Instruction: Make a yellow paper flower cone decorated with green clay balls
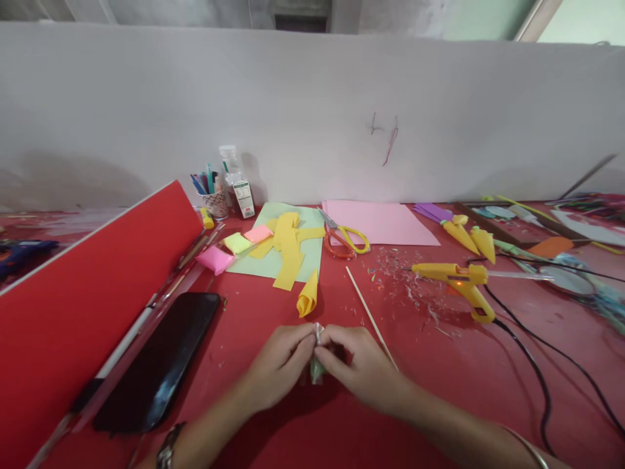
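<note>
Both my hands meet close to the front of the red table. Thumb and fingers of my left hand (283,357) pinch the left side of a small clear plastic packet (317,372) with something green inside. My right hand (359,361) grips the same packet's other side near its top. The fingers partly cover it. Just beyond them lies a rolled yellow paper cone (307,296). A thin wooden stick (368,309) slants past the right hand.
A black phone (161,358) and a red board (107,280) are on the left. Yellow strips (288,247), soft packets (215,259) and scissors (346,240) lie farther back. At right rests a glue gun (459,280), its indicator lit, with a black cable (530,371).
</note>
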The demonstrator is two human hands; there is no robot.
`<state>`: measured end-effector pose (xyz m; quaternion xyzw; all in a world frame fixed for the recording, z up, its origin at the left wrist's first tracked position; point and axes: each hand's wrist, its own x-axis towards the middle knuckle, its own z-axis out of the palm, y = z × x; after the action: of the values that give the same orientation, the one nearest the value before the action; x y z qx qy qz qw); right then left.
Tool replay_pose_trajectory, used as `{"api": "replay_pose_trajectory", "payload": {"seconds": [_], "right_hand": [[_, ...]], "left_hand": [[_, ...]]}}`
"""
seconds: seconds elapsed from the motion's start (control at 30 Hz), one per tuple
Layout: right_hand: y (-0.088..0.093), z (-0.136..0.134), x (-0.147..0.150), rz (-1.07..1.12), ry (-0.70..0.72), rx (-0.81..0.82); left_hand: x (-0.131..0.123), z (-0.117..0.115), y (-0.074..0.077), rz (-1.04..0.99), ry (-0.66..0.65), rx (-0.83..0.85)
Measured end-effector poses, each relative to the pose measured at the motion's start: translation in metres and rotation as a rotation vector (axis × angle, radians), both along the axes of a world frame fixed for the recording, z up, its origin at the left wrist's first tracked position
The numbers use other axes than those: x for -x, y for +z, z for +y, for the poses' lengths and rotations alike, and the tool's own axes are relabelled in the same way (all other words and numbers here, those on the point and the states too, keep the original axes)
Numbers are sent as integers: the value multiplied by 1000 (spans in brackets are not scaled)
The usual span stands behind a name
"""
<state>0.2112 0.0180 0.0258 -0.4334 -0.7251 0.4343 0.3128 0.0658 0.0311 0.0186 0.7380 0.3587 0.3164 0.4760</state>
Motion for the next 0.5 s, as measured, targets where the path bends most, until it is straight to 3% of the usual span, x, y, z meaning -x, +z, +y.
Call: {"api": "replay_pose_trajectory", "payload": {"seconds": [0.17, 0.37, 0.5], "right_hand": [[-1, 1, -1, 13, 10, -18], [-1, -1, 3, 140, -93, 79], [-1, 0, 3, 152, -80, 111]], "left_hand": [[1, 0, -1, -22, -34, -39], [-2, -4, -7, 53, 1, -102], [-3, -5, -6, 41, -30, -55]]}}
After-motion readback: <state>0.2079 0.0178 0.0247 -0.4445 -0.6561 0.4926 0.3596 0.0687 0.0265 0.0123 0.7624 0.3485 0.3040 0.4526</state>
